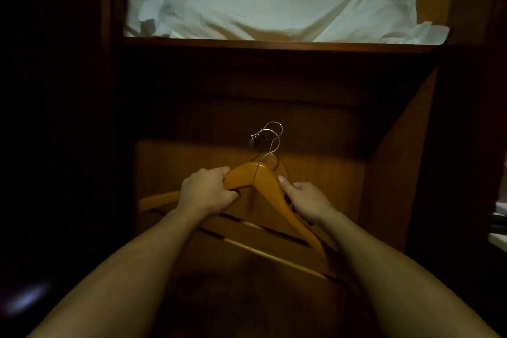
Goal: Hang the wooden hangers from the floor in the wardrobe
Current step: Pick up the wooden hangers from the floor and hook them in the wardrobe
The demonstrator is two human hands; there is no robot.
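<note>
1. Two wooden hangers (263, 181) are being held stacked in front of the open wardrobe (397, 159), below its shelf (274, 45), with their hooks (270, 134) pointing up.
2. Left hand (205, 192) is curling firmly round the stack's left arm; right hand (310, 200) is gripping the right arm, thumb on top.
3. Risk: the hooks are overlapping and may be tangling, so hanging one could drag the other loose and drop it.
4. Risk: no rail is showing in the dark interior, so a blind reach could miss it.
</note>
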